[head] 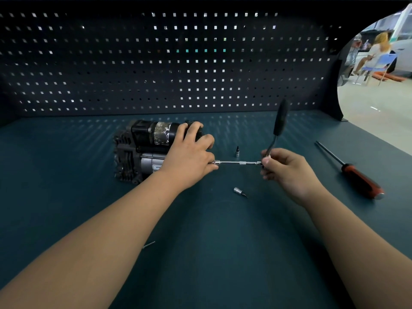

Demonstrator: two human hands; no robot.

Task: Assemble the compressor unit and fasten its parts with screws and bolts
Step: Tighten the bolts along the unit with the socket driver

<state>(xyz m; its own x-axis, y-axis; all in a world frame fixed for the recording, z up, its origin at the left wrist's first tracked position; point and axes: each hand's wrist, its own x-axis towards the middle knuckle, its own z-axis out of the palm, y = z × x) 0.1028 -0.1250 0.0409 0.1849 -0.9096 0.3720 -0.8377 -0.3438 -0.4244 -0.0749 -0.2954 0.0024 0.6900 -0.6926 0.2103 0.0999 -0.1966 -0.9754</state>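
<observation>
At the teal workbench (223,230), our left hand (189,157) curls over the black-and-grey metal compressor unit (142,150) lying left of centre, our right hand (283,168) grips the chrome, black-handled ratchet wrench (239,162); bolt-tightening, we judge, handle swing next.
</observation>
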